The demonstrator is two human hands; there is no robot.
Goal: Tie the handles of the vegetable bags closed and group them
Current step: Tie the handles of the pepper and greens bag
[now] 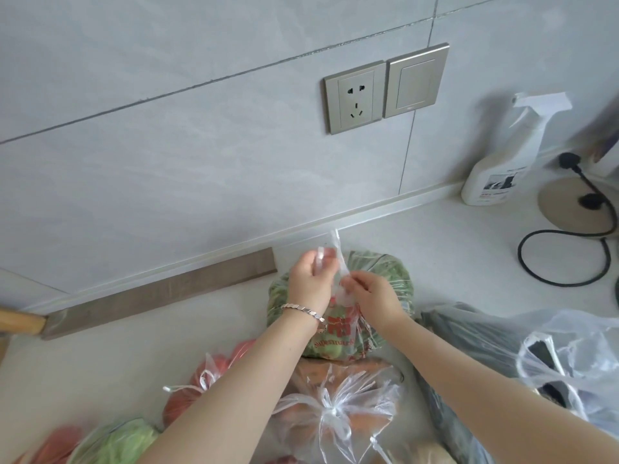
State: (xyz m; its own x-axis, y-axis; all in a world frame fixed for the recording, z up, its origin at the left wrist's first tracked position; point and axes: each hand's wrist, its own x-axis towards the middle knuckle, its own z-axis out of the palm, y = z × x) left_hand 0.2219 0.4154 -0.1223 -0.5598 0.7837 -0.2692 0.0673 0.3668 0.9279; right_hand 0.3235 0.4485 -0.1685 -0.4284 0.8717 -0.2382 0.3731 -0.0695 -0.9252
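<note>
Nearest the camera, a knotted bag of carrots (335, 413) is seen lying on the counter (452, 249), just in front of the green-vegetable bag (385, 272). To its left a tied tomato bag (201, 380) is laid. Over the green-vegetable bag, one handle (320, 261) is pinched shut in the left hand (310, 283), the other handle (338, 249) in the right hand (376, 296). Beyond it a wall socket (355, 98) is mounted

Head view, looking down, close over countertop (452, 256)
</note>
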